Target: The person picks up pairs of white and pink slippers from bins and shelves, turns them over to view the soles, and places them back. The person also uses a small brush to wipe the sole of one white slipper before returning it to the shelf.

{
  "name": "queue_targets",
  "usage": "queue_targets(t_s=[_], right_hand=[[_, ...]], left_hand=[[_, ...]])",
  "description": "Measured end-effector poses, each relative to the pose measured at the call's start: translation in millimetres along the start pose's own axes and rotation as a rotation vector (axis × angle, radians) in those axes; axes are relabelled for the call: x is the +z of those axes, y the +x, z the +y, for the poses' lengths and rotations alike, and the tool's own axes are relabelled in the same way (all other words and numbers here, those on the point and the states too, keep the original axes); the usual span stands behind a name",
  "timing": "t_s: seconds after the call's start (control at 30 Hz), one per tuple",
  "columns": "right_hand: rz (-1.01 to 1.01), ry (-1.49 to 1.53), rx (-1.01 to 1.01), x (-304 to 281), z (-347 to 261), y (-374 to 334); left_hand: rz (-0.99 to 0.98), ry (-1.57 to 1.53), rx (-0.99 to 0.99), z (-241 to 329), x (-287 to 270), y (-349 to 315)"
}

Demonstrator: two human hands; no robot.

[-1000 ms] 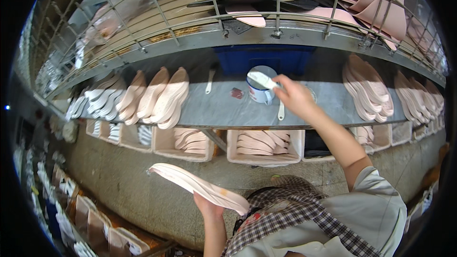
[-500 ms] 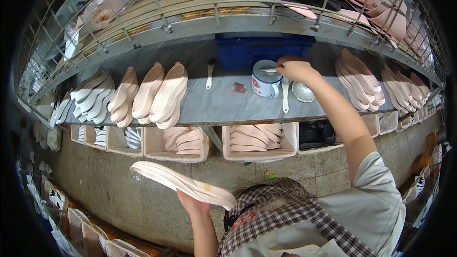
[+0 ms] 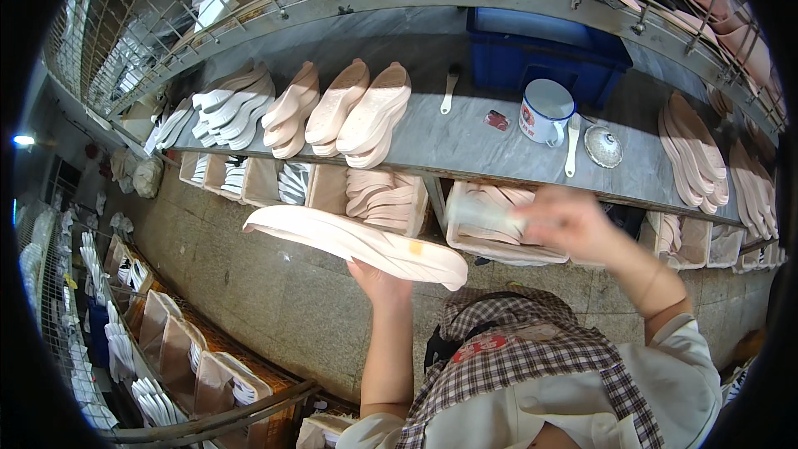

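My left hand (image 3: pixel 380 283) grips a pale pink shoe sole (image 3: pixel 349 241) from below, near its middle; the sole lies on its side and carries a small yellowish patch. Over the bins by the table's front edge, my right hand (image 3: pixel 569 220) is closed around a pale flat tool, like a brush (image 3: pixel 485 214), smeared by motion. The tool's end points toward the sole, apart from it. A white enamel mug (image 3: pixel 540 120) with a blue rim stands on the table. Beside it lie a white-handled tool (image 3: pixel 573 145) and a round patterned lid (image 3: pixel 603 145).
Stacked soles (image 3: pixel 374 112) line the grey table (image 3: pixel 432 137) at left, more soles (image 3: pixel 692 150) at right. A blue crate (image 3: pixel 544 58) stands behind the mug. Near it are a brush (image 3: pixel 450 90) and a small red packet (image 3: pixel 497 120). Bins of soles (image 3: pixel 382 199) sit below; wire mesh hangs above.
My right hand has come away from the mug with the pale tool, down toward the sole. My left hand has raised the sole slightly. The view has shifted, so the table things sit farther right.
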State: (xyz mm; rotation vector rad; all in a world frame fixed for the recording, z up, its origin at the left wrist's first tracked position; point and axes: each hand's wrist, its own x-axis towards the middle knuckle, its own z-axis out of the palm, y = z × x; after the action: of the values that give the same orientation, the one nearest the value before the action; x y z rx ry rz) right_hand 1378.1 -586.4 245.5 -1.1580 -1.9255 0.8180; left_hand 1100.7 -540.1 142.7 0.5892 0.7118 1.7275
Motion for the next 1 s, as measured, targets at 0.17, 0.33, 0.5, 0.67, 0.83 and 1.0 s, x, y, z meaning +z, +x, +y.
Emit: queue_targets(t_s=[0.17, 0.33, 0.5, 0.67, 0.83, 1.0], right_hand=[[0.124, -0.094, -0.204, 55, -23, -12], [0.054, -0.137, -0.171, 62, -19, -12], [0.077, -0.096, -0.224, 60, -15, -18], [0.081, -0.036, -0.226, 61, -12, -23], [0.063, -0.081, -0.212, 63, -4, -20], [0.062, -0.098, -0.224, 59, -4, -27]], left_hand=[[0.045, 0.060, 0.028, 8, 15, -11], [0.056, 0.153, 0.109, 16, 25, -22], [0.056, 0.174, 0.186, 21, 28, -23], [0.010, 0.118, 0.160, 24, 28, -25], [0.040, 0.099, 0.110, 17, 29, -32], [0.078, 0.119, 0.090, 20, 25, -31]])
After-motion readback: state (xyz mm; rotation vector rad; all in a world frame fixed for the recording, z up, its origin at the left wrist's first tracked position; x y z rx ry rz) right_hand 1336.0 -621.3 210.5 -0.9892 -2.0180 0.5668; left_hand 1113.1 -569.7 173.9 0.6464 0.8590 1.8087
